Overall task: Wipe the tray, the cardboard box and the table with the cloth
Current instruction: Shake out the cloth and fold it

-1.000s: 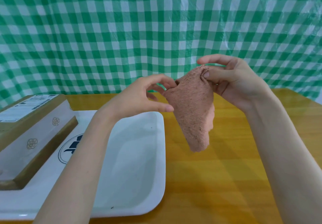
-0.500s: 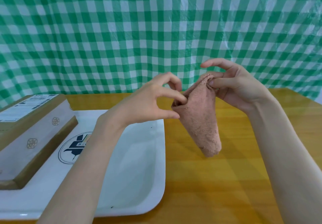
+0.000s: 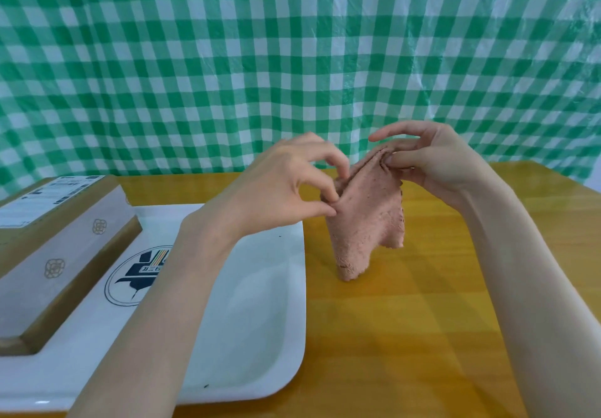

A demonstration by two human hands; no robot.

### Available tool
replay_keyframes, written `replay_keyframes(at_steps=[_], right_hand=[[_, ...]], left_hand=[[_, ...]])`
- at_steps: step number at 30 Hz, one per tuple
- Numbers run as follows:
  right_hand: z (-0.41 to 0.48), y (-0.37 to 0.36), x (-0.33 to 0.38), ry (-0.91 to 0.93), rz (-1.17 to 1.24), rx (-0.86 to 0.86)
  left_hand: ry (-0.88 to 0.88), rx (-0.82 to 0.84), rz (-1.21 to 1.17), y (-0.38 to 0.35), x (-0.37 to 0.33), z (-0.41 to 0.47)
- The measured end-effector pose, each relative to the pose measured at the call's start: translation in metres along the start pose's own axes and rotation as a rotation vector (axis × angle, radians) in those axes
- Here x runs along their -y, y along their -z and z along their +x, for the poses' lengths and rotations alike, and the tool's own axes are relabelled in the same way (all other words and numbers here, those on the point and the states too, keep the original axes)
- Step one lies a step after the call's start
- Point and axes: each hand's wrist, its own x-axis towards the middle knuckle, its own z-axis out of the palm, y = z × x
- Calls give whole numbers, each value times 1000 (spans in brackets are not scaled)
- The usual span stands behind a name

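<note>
— Where is the cloth (image 3: pixel 367 219)?

— Up between both hands, over the table (image 3: pixel 406 336), just to the right of the tray (image 3: pixel 260 320). It is a pink terry piece, and it hangs down below the two grips like a small tent.

— How does each hand have it?

— The left hand (image 3: pixel 286 183) pinches the upper left fold between thumb and curled fingers. The right hand (image 3: pixel 435 160) pinches the top right corner between its thumb and middle fingers, with the index finger stretched out above, off the fabric. The top edge slopes from the right pinch down to the left one.

— Does the lowest tip reach the wood?

— I cannot tell; it ends close to the tabletop, near the tray's right rim.

— And the rest?

— The cardboard box (image 3: pixel 58 238) lies on the left part of the white tray, a label (image 3: pixel 42 196) on its top. The left forearm crosses the tray and hides part of its printed logo (image 3: pixel 136 274). A green-and-white checked sheet (image 3: pixel 292 59) hangs behind the table.
</note>
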Motion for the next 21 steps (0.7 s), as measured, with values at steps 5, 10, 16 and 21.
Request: replay_keyframes(at_steps=[5,10,16,21], right_hand=[[3,-7,-2,54,-112,-54],[1,-7,1,74,-96,-41],[-2,-1,6,115,-32,75],[-6,2,11,111,-155,88]], left_hand=[[-9,10,-222,2,-8,2],[154,-21,-318,10,-1,-5],[320,-101,-181,15,5,-6],[432,-172,-292,13,9,-6]])
